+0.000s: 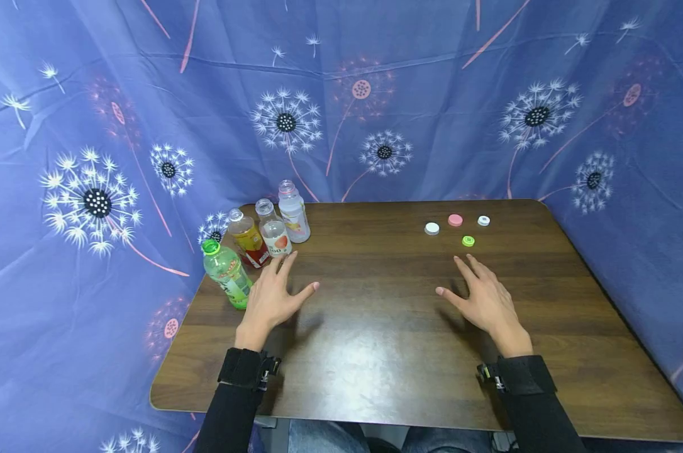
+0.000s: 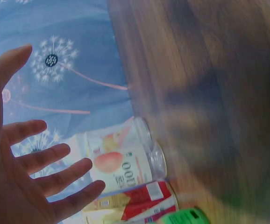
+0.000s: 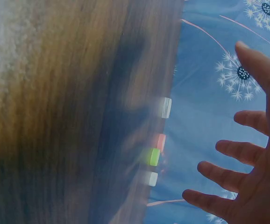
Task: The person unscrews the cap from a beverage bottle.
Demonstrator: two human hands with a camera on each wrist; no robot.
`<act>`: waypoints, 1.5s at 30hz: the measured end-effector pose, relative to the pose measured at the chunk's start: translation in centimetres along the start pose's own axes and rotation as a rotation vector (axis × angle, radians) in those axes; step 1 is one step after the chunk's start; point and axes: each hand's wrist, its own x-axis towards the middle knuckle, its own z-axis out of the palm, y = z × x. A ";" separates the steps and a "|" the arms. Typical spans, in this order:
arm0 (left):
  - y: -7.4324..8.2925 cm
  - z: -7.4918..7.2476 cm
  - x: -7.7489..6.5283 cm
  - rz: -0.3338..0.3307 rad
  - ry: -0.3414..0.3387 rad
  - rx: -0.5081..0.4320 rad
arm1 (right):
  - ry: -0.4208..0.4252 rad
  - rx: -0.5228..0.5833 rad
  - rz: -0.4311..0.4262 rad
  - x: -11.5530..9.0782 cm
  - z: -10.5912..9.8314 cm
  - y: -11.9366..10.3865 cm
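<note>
My left hand [image 1: 270, 301] hovers over the left of the table with fingers spread, holding nothing. Beside it stands a green plastic bottle [image 1: 228, 275]; whether they touch I cannot tell. Just beyond the fingertips are a bottle of amber drink [image 1: 248, 239], a clear bottle with a peach on its label [image 1: 275, 234] and a whitish clear bottle [image 1: 294, 216]. My right hand [image 1: 488, 305], fingers extended and nothing held, is over the right half. Ahead of it lie a green cap [image 1: 468, 241], a pink cap [image 1: 455, 220], a larger white cap [image 1: 432, 229] and a smaller white cap [image 1: 483, 221].
The brown wooden table [image 1: 364, 352] has rounded corners. A blue curtain [image 1: 432, 126] with dandelion prints hangs behind it and along its sides. The bottles line up near the back left corner. A person's legs show below the front edge.
</note>
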 end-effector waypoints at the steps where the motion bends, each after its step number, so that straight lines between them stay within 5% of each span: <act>1: -0.1 -0.1 -0.1 0.008 0.023 -0.003 | 0.004 0.000 0.001 -0.1 0.0 0.0; 11: -1.1 -2.1 -2.2 0.034 0.243 -0.110 | -0.002 0.010 0.020 -0.8 0.2 0.1; 18: -2.4 -3.4 -2.6 0.073 0.624 -0.160 | 0.009 0.008 0.025 -1.0 0.0 0.1; 21: -3.2 -4.0 -2.6 0.010 0.779 -0.161 | 0.014 0.010 0.027 -1.1 -0.2 0.2; 24: -4.1 -4.7 -2.6 -0.085 0.855 -0.153 | 0.023 0.012 0.028 -1.3 -0.3 0.2; 29: -6.0 -4.9 -2.7 -0.242 0.780 -0.142 | 0.026 0.008 0.035 -1.7 -0.1 0.3; 36: -7.1 -4.5 -2.8 -0.473 0.431 -0.301 | 0.024 0.006 0.049 -2.0 -0.1 0.6; 39: -7.5 -4.3 -2.7 -0.493 0.358 -0.342 | 0.025 0.006 0.048 -2.1 0.0 0.6; 45: -8.4 -3.7 -2.4 -0.461 0.357 -0.324 | 0.017 0.012 0.040 -2.4 0.1 0.7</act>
